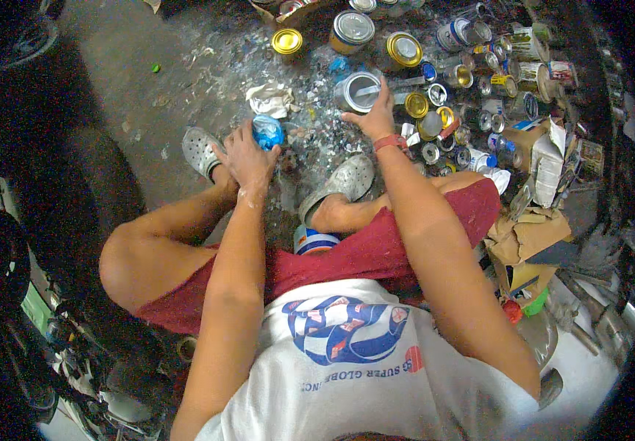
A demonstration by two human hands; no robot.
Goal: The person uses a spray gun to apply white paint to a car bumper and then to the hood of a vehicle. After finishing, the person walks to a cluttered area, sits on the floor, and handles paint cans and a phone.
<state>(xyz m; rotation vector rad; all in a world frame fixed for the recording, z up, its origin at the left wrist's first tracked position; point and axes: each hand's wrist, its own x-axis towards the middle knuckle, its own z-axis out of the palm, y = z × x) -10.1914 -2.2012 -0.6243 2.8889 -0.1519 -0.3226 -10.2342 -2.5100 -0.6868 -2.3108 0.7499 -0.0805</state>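
My left hand (246, 163) curls its fingers and thumb around a crumpled blue plastic piece (268, 132), low over the floor. My right hand (376, 117) grips the near right side of an open metal can (341, 94), its thumb in front and a finger along the right rim. Inside the can is a greyish-white coating, and a pale flat strip (367, 91) lies across its mouth; what the strip is I cannot tell. A crumpled whitish cloth or paper (271, 100) lies just beyond my left hand.
Many tins crowd the floor at the right, among them a large lidded can (352, 31) and gold-rimmed tins (404, 50), (286, 42). Torn cardboard (530, 235) is piled at my right. A striped tub (316, 241) stands below me. Paint flecks cover the floor between my grey clogs (345, 182).
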